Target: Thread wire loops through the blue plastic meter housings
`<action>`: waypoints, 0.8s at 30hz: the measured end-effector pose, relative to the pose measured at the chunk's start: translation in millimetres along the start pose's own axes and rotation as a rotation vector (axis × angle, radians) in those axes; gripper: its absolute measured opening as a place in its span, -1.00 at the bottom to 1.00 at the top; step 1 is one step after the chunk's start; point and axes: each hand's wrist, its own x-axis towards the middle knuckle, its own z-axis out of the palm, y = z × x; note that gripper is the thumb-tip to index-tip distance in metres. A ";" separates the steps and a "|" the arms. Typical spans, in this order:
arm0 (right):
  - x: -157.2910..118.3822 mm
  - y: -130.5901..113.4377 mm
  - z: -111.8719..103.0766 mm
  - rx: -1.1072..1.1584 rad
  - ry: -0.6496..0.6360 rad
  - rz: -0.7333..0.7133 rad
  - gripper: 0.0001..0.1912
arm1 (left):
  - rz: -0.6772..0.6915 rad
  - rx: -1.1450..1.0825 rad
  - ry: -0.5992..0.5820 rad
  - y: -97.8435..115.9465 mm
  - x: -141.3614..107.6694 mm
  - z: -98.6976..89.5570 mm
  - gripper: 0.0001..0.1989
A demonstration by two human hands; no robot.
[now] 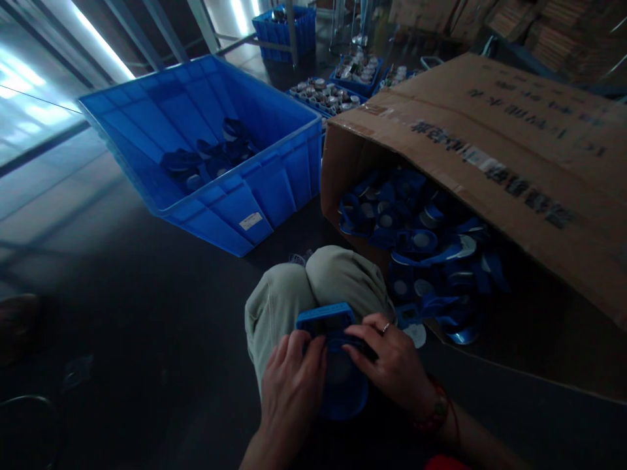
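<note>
On my lap rests a blue plastic housing (343,395) with a rectangular frame at its far end and a rounded near end. My left hand (296,375) grips its left side, fingers curled over the edge. On the opposite side my right hand (389,359), wearing a ring, pinches the housing near the frame with thumb and forefinger. The inside of the frame is dark, and whether a small part sits between my fingers cannot be made out. Similar blue plastic parts (421,241) lie heaped in the cardboard box (490,130) to the right.
Ahead on the left stands a large blue crate (289,176) with several dark blue parts at its bottom. Behind it are trays of round metallic pieces (328,94) and another blue bin (284,36). A shoe (19,320) shows at the left edge.
</note>
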 end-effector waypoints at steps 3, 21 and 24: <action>-1.0 -0.3 -1.0 -0.047 -0.059 -0.006 -0.82 | -0.014 -0.095 -0.072 2.2 2.9 -3.6 -0.80; 8.5 -19.8 -43.4 0.683 -0.351 0.344 -0.79 | -0.227 -0.832 -0.403 7.3 -1.5 -36.3 -0.87; 10.2 -19.8 -45.7 0.718 -0.332 0.392 -0.76 | -0.340 -0.888 -0.426 6.9 -2.0 -38.9 -0.87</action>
